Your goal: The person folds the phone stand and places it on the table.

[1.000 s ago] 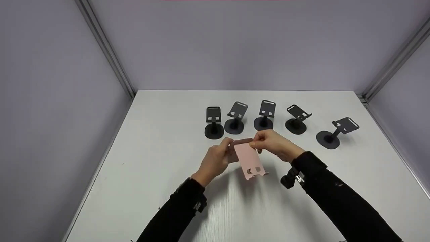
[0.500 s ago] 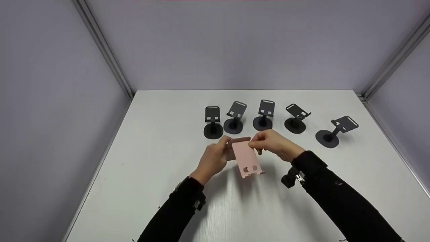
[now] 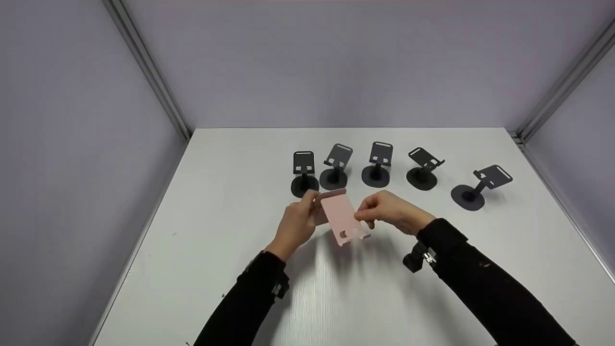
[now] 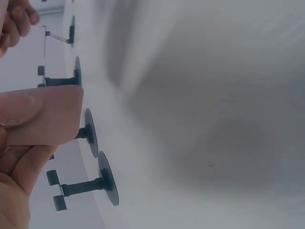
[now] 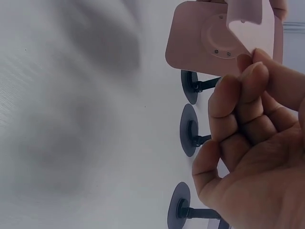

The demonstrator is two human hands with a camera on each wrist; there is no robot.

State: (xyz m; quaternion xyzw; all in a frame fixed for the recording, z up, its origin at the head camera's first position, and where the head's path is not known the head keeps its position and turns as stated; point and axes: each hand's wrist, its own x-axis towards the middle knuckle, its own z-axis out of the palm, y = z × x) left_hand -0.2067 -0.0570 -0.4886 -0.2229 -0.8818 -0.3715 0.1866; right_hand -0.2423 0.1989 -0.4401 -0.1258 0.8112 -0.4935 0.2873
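A pink phone stand (image 3: 339, 216) is held in the air above the white table, its cut-out plate tilted toward me. My left hand (image 3: 294, 225) grips its rounded base (image 4: 59, 114) from the left. At the plate's right edge, the thumb and index finger of my right hand (image 3: 393, 211) pinch it, while the other fingers are curled beneath. The right wrist view shows the pink base (image 5: 190, 36) with screws in its round centre, and my right hand (image 5: 257, 138) below it. Part of the base is hidden behind the plate in the head view.
Several black phone stands stand in a row toward the back of the table (image 3: 230, 192), such as the leftmost stand (image 3: 303, 163) just beyond my left hand and the rightmost stand (image 3: 492, 177). Grey panels (image 3: 307, 62) enclose the table behind and at both sides.
The pink stand and my left hand have shifted left and slightly up. My right hand's pinch has moved from the plate's top corner down along its right edge.
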